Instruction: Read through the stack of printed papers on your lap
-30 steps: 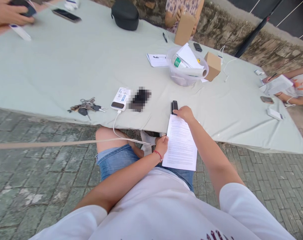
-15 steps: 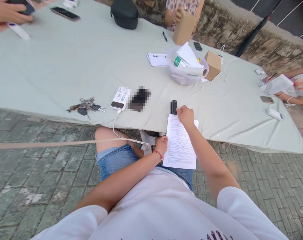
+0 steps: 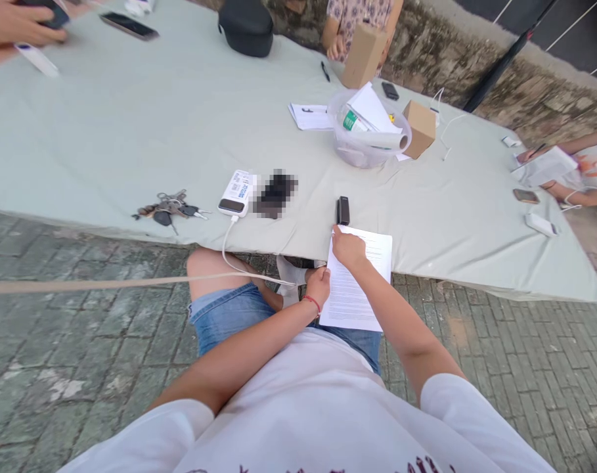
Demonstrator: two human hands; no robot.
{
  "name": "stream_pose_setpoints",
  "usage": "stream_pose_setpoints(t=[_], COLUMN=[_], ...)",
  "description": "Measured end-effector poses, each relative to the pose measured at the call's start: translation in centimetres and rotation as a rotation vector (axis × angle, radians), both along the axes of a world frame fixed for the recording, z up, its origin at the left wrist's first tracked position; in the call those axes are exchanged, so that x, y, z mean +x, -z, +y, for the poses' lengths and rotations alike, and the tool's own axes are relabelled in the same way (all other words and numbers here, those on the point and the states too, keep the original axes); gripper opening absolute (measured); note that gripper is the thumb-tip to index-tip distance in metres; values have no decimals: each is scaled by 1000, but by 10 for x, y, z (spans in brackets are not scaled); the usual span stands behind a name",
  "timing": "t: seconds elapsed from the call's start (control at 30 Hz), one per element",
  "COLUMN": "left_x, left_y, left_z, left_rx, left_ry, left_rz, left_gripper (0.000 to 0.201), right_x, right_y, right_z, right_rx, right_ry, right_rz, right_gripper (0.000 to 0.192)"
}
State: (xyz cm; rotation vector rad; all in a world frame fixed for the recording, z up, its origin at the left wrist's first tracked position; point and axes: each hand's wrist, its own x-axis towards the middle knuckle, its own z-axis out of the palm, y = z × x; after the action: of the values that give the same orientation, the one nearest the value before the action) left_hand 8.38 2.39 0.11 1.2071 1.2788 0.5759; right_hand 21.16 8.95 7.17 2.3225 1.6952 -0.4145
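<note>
1. At the far left of the desk (image 3: 106,131), another person's hand (image 3: 12,23) holds a dark device; it is well apart from the wearer's own hands.
2. A bunch of keys (image 3: 167,209) lies near the front edge of the desk. Just right of it sits a white power bank (image 3: 236,192), whose cable (image 3: 239,263) drops over the edge toward the wearer's lap.
3. The left hand (image 3: 318,284) pinches the left margin of the printed sheets (image 3: 357,282), thumb on top and fingers closed under the edge, so its grip is shut on the paper.
4. The right hand (image 3: 348,248) presses down on the upper left corner of the sheets, fingers curled at the corner; it looks closed on the paper there, though the fingertips are partly hidden.
5. The sheets lie half on the desk's front edge and half over the lap, with a black stapler (image 3: 343,210) on the desk just beyond their top corner, not touching either hand.
6. Risk, as I judge it: most of the paper overhangs unsupported, so a loosened pinch could let the pages slide off or fan out of line. The hanging cable, near the left wrist, could also snag and drag the power bank off.
7. Farther right stand a clear bowl (image 3: 367,151) of papers and a cardboard box (image 3: 420,128).
</note>
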Motion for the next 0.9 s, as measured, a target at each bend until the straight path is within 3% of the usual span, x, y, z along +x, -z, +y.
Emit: stream_pose_setpoints(t=[0.23,0.53,0.7,0.8,0.9], left_x=[1,4,6,9,10], left_y=[3,3,2,2,3], left_z=[1,6,4,4,5], left_rx=[5,-18,-12,-13,-11], left_ry=[-11,-16,-22,-26,-20], left_rz=[-12,-10,-32,-32,-24], left_gripper=[29,30,30,29,30], right_x=[3,36,49,56,65], right_y=[-7,-9,-21,-27,-25], right_z=[-14,-35,-17,5,37], right_rx=[46,110,325,494,547], right_ry=[-11,144,181,112,29], right_rz=[17,24,108,146,168], right_gripper=[52,47,48,50,54])
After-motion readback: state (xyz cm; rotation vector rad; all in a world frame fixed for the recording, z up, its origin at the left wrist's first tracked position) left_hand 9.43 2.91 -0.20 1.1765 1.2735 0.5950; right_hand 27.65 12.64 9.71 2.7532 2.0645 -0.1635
